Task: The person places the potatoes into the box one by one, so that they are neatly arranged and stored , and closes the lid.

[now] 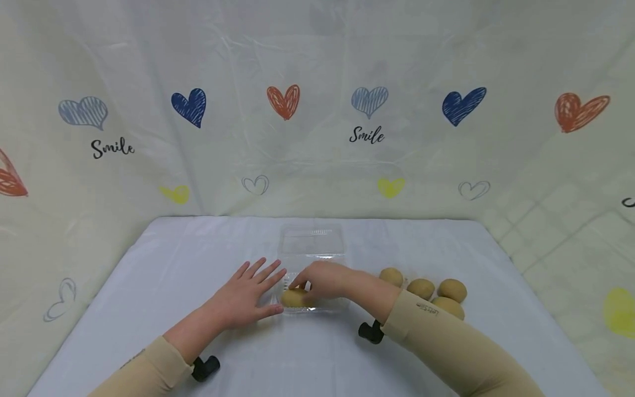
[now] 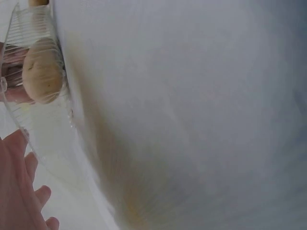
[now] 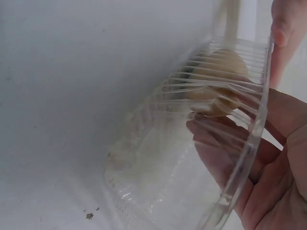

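One potato (image 1: 294, 299) lies at the left end of the clear box (image 1: 312, 242), pinched by the right hand (image 1: 324, 280), while the left hand (image 1: 243, 299), fingers spread and holding nothing, could tip the flimsy-looking box by leaning on it.

Observed at rear: creased off-white sheet backdrop (image 1: 317, 49), printed with 2 dark blue scribbled hearts (image 1: 190, 107), 2 striped light blue hearts (image 1: 369, 101) and 2 complete black "Smile" inscriptions (image 1: 366, 135). Noted faint grey crossing lines (image 1: 538, 204) at right. Recorded below: white cloth-covered table (image 1: 317, 358) with rounded far corners. Lit softly.
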`<state>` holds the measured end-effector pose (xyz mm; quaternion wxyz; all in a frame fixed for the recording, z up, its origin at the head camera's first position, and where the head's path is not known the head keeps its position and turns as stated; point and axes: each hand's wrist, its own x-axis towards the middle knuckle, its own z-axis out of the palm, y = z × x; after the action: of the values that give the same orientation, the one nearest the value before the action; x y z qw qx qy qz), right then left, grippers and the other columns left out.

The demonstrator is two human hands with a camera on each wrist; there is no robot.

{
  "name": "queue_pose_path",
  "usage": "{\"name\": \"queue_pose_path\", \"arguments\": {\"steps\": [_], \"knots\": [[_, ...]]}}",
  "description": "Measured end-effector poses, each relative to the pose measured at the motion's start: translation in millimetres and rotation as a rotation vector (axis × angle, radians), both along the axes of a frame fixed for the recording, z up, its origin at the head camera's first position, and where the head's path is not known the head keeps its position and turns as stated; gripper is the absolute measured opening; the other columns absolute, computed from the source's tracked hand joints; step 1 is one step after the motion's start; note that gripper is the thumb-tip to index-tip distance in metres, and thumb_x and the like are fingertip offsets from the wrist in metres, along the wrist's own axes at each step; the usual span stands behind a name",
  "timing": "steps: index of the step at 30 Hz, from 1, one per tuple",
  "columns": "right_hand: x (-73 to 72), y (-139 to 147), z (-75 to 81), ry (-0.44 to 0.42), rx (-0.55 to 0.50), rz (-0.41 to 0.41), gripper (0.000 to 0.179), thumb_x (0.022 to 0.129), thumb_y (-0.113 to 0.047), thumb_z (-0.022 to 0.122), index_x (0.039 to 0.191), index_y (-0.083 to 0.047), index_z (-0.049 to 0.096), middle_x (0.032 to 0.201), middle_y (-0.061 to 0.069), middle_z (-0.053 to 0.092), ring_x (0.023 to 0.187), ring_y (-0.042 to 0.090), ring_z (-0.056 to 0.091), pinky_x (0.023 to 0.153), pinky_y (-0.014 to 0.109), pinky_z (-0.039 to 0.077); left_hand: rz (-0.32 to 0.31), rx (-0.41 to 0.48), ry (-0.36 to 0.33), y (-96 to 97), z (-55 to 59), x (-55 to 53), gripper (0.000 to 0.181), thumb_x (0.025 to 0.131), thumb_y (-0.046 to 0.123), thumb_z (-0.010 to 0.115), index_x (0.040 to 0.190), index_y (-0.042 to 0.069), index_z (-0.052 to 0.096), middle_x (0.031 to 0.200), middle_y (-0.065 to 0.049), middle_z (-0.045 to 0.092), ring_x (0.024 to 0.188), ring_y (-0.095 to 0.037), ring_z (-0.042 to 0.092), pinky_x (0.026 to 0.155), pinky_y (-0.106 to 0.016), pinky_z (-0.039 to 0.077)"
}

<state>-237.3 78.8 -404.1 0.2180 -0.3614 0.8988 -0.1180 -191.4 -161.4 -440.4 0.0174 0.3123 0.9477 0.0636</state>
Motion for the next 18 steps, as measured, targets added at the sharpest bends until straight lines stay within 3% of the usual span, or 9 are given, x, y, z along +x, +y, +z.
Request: {"name": "queue_pose_path", "arguments": {"steps": [11, 18], "knots": [[2.4, 0.1, -1.4, -0.052, -0.044, 0.023, 0.036, 0.09, -0.023, 0.074, 0.126, -0.026, 0.07, 0.101, -0.015, 0.068, 0.088, 0.002, 0.061, 0.084, 0.024, 0.051, -0.002, -0.012, 0.016, -3.7, -3.1, -1.4, 0.085, 0.092, 0.075, 0.04, 0.158, 0.025, 0.027, 0.165, 0.002, 0.02, 0.15, -0.033, 0.016, 0.118, -0.058, 0.014], [-2.0, 6.3, -0.2, -0.088, -0.041, -0.004, 0.037, 0.091, -0.028, 0.071, 0.128, -0.031, 0.068, 0.105, -0.015, 0.067, 0.095, 0.005, 0.062, 0.087, 0.028, 0.051, -0.007, -0.014, 0.023, -2.6, -4.7, -2.9, 0.085, 0.091, 0.077, 0.038, 0.158, 0.025, 0.028, 0.164, 0.002, 0.021, 0.15, -0.033, 0.017, 0.118, -0.058, 0.015]]}}
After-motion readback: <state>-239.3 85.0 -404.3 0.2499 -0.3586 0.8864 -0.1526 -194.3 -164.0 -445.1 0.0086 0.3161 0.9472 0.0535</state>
